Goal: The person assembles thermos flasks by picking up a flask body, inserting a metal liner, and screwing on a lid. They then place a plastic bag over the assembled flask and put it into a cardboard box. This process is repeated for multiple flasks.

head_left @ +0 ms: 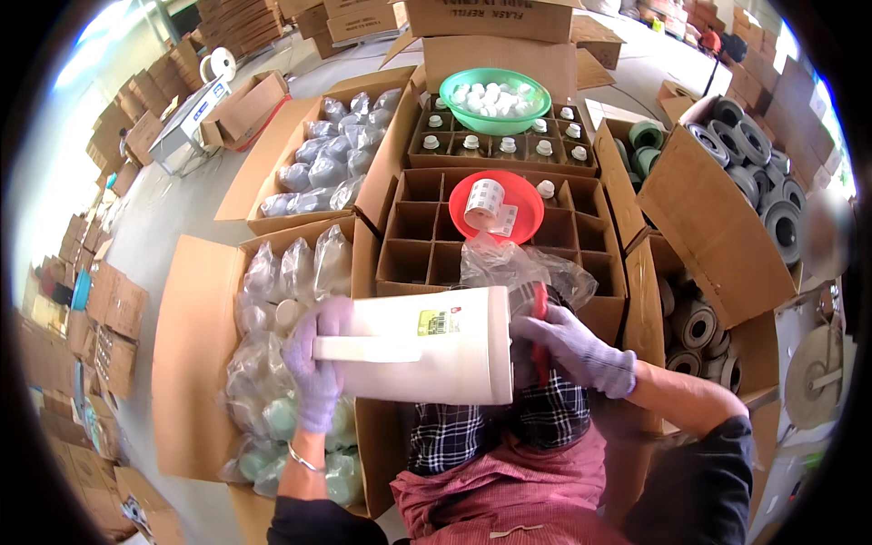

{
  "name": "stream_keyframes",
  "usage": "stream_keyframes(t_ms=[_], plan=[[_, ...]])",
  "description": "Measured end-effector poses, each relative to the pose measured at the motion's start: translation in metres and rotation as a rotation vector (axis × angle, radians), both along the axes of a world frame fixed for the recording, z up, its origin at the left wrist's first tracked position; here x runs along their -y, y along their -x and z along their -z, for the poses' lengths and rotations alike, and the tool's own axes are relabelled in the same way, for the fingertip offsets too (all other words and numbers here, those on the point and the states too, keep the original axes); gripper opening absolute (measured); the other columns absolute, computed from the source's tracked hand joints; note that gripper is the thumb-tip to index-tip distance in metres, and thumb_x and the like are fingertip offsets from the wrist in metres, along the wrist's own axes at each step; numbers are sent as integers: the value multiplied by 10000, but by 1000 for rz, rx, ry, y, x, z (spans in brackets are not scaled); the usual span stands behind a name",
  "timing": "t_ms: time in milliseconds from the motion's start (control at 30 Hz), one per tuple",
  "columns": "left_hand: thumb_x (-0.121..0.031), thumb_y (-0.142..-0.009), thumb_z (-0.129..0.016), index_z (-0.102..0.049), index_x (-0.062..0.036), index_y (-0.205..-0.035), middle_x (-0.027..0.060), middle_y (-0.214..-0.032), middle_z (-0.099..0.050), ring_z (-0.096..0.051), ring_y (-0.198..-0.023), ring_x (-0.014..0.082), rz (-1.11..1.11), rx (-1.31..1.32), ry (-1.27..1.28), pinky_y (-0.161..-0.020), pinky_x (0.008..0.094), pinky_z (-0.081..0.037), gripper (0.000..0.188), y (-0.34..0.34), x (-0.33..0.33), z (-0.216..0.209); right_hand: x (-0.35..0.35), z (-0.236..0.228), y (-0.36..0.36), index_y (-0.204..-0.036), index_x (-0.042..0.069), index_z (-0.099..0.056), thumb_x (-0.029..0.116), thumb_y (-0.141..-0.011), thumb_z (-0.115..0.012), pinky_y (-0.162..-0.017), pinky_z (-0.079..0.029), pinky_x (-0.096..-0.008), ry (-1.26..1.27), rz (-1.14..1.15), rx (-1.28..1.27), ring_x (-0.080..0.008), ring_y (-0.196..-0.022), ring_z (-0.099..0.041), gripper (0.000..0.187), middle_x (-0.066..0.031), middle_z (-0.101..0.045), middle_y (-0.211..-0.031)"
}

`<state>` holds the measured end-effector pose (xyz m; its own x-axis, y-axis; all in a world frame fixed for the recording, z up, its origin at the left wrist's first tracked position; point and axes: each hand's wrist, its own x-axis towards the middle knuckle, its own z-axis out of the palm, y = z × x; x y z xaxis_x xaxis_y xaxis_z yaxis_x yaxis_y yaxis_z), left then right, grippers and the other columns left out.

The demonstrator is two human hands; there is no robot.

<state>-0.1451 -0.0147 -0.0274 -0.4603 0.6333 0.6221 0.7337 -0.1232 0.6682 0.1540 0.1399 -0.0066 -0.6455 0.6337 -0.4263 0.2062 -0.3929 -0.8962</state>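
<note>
A white thermos jug casing (465,363) lies on its side above my lap, its handle towards me and a small yellow-green barcode label (440,322) on its wall. My left hand (316,359), in a pale purple glove, is closed on its left end and handle. At the right end my gloved right hand (581,350) closes around a dark round part with a red piece (541,331) against the casing's end. What kind of part this is I cannot make out, and some fingers are hidden. Clear plastic bags (509,263) lie just beyond.
Ahead, a divided carton (413,222) bears a red bowl (461,204) with a label roll (484,202). Behind it, a green bowl (454,109) of white caps rests over bottles. Cartons of bagged parts (327,168) stand left; cartons of grey rings (783,227) stand right.
</note>
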Motion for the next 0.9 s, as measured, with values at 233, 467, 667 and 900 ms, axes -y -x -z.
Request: stream_keyframes(t_ms=[233, 467, 667, 900], plan=[[-190, -913, -644, -693, -36, -949, 101, -1009, -716, -680, -988, 237, 218, 11, -74, -935, 348, -503, 166, -6, -38, -46, -102, -26, -36, -1111, 22, -585, 154, -947, -597, -607, -553, -279, -329, 115, 86, -136, -706, -646, 212, -62, -658, -860], [-263, -876, -607, -584, -4, -1167, 148, -1299, -594, -554, -1251, 331, 923, -639, -124, -1099, 462, -431, 390, -109, -62, -13, -272, 153, 20, -1221, 89, -607, 168, -829, -658, -872, -500, -458, -1273, -42, 648, -393, -992, -616, 403, -222, -619, -1086], [-137, -864, -641, -628, -28, -1150, 155, -1276, -609, -568, -1223, 340, 652, -270, 162, -1085, 506, -411, 306, -40, -23, 15, -309, 207, 61, -1270, 124, -572, 144, -789, -707, -889, -500, -487, -1339, -267, 896, -399, -1055, -598, 501, -205, -584, -1178], [-346, -923, -591, -681, -98, -1163, 145, -1346, -535, -469, -1266, 370, -649, -119, 794, -1096, 526, -314, 356, 214, 11, 113, -283, 194, 55, -1246, 37, -574, 99, -793, -683, -997, -432, -456, -1383, -173, 489, -373, -1140, -540, 470, -184, -570, -1207]])
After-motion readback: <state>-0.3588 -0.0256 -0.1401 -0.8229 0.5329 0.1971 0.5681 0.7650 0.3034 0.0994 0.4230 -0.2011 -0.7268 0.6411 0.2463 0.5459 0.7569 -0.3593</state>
